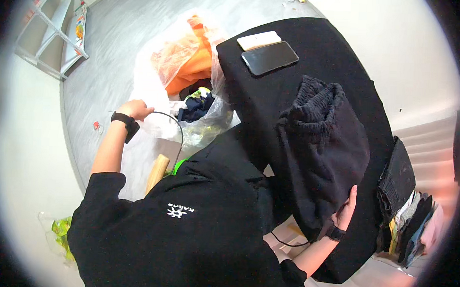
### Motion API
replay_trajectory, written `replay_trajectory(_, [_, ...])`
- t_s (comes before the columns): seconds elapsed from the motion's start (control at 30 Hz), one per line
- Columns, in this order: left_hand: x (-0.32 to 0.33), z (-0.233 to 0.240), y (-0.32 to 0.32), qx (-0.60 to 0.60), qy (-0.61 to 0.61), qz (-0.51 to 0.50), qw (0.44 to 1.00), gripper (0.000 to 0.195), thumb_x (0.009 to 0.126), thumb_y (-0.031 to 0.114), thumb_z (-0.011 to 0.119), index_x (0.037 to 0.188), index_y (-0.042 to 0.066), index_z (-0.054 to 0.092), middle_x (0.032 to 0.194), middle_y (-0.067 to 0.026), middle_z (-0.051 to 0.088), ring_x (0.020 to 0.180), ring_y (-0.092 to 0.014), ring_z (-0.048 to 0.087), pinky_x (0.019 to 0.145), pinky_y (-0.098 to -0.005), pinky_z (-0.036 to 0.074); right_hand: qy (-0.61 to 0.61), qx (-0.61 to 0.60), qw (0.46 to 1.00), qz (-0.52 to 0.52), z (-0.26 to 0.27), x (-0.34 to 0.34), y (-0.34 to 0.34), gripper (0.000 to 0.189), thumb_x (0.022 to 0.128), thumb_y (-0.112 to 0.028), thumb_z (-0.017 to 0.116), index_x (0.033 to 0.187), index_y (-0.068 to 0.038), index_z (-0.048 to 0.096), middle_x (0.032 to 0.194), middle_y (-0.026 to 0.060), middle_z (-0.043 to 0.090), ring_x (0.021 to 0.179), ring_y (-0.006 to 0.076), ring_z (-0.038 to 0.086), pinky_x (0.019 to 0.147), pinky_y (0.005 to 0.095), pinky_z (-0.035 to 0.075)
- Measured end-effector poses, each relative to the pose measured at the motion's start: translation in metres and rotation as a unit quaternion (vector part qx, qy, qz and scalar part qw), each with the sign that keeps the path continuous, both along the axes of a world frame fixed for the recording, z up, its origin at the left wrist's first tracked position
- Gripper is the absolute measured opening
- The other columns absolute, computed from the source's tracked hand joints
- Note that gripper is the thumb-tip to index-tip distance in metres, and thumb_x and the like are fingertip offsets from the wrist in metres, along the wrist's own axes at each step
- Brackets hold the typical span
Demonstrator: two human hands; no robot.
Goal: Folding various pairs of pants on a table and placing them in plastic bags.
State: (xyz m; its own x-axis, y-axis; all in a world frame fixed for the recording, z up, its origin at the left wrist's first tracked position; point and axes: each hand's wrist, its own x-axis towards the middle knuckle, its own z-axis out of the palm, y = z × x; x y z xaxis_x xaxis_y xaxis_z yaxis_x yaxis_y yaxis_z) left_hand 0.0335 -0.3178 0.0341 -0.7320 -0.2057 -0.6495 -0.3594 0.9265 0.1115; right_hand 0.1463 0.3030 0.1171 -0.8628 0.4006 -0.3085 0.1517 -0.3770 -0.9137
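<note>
A dark garment with a gathered elastic waistband (316, 103), probably trousers, lies bunched over the near side of the black-covered table (355, 83). My right hand (343, 212) grips its lower right edge, one finger straight along the cloth and the others partly hidden. Off to the left, my left hand (137, 109) is raised beside a clear plastic bag (215, 123) of clothes, its fingers curled. A thin black cable (181, 137) runs past those fingers; whether they hold it is unclear. Both wrists wear black bands.
Two phones (270, 57) lie at the table's far end. Folded clothes (415, 224) stand upright beyond its right edge, next to a folded dark garment (398, 177). Orange cloth (194, 72) fills the bag's far part. A white metal shelf (52, 32) stands far left.
</note>
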Motion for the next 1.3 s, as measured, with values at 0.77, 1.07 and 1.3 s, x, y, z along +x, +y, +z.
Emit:
replay_trajectory(0.77, [-0.066,-0.025,0.05,-0.084,0.159,-0.057,0.982,0.062,0.076,0.034,0.057,0.134,0.015,0.042,0.149,-0.0146,0.016,0.126,-0.043,0.032,0.101,-0.051,0.032,-0.033,0.088,0.995,-0.035,-0.002,-0.002,-0.005,0.037,0.085,-0.025,0.061,0.112,-0.003,0.049,0.106,0.0091,0.056,0.097,0.0217,0.057,0.086,0.0346,0.045])
replay_trajectory(1.07, [-0.066,0.022,-0.002,-0.007,0.394,0.055,0.918,0.044,0.081,0.029,0.056,0.118,0.004,0.056,0.114,-0.0183,0.059,0.105,-0.032,0.057,0.091,-0.0395,0.043,-0.044,0.036,0.998,-0.013,-0.007,-0.002,0.002,0.028,0.086,-0.028,0.059,0.102,-0.006,0.054,0.1,0.0072,0.058,0.093,0.02,0.057,0.084,0.0341,0.044])
replay_trajectory(1.3, [-0.073,0.054,-0.037,0.022,0.56,0.097,0.822,0.038,0.077,0.014,0.057,0.114,0.003,0.058,0.114,-0.0173,0.059,0.103,-0.03,0.058,0.089,-0.0358,0.045,-0.042,0.04,0.997,-0.041,0.005,-0.003,-0.015,0.027,0.086,-0.029,0.058,0.1,-0.006,0.056,0.1,0.0067,0.058,0.091,0.0196,0.057,0.083,0.0333,0.044])
